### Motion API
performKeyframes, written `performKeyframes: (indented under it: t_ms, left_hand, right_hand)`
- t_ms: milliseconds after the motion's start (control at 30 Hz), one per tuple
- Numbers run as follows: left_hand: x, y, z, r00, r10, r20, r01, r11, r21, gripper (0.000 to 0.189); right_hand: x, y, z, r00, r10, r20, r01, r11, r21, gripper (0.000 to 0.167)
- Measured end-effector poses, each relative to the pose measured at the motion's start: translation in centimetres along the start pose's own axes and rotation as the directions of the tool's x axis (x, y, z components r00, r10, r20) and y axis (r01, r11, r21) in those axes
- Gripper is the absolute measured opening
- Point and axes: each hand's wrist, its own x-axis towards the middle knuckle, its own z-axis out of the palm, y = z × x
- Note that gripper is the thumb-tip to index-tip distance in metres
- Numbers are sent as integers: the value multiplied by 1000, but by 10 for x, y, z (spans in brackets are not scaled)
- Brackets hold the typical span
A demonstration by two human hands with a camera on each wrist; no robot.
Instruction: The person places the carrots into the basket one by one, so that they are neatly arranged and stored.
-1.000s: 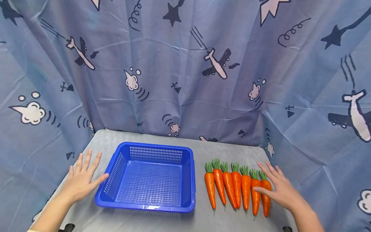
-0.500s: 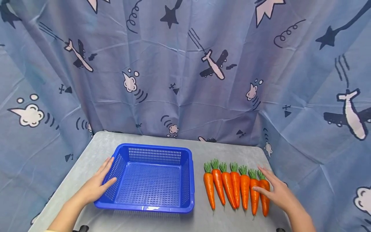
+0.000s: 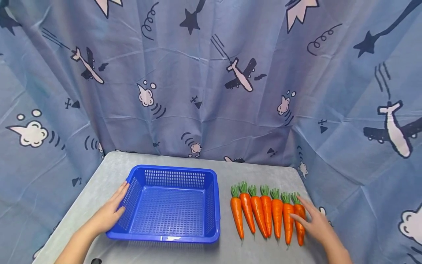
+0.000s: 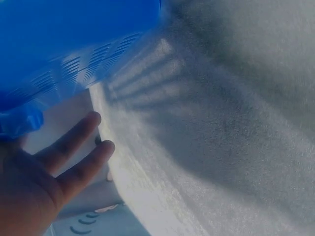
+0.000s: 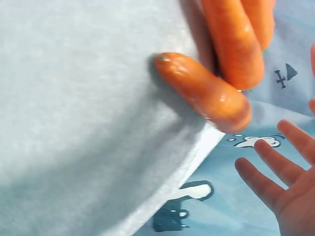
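A blue plastic basket [image 3: 171, 212] with slotted walls sits left of the table's middle. My left hand [image 3: 107, 216] is at its left side, the fingers pointing forward along the rim and the thumb at the edge. In the left wrist view, two fingers of that hand [image 4: 34, 182] extend straight, apart from the basket wall [image 4: 74, 64]. Whether the thumb presses the rim I cannot tell. Several orange carrots [image 3: 265, 216] with green tops lie in a row to the right. My right hand [image 3: 316, 220] hovers beside the rightmost carrot [image 3: 300, 223], fingers spread, holding nothing.
The grey table [image 3: 227, 170] has its back edge against a blue patterned curtain [image 3: 184, 91], which also hangs at both sides. In the right wrist view, the table's edge [image 5: 192, 172] runs near the carrots.
My left hand has moved right and lower, from spread beside the basket to its left rim. The right hand has shifted slightly around the rightmost carrot. The basket and carrots stay in place.
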Motion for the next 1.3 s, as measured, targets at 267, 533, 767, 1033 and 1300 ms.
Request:
performKeyframes:
  t_ms: [267, 533, 767, 1033, 1300]
  left_hand:
    - [-2, -4, 1, 1000, 3, 0, -3, 999, -42, 88]
    - [-2, -4, 3, 1000, 6, -4, -6, 993, -118, 88]
    - [-1, -1, 2, 999, -42, 33, 48, 977, -207, 86]
    - [-1, -2, 3, 998, -46, 47, 56, 968, -245, 87]
    - [-2, -7, 7, 1000, -10, 20, 15, 963, -268, 87]
  right_hand:
    - [2, 18, 14, 998, -23, -50, 23, 1000, -4, 78]
    - [4, 33, 23, 999, -9, -31, 8, 1000, -9, 73]
    - [12, 39, 25, 998, 53, 40, -52, 999, -11, 79]
    - [22, 47, 26, 985, 109, 136, -114, 993, 34, 95]
    - [27, 43, 21, 978, 136, 156, -141, 990, 22, 82]
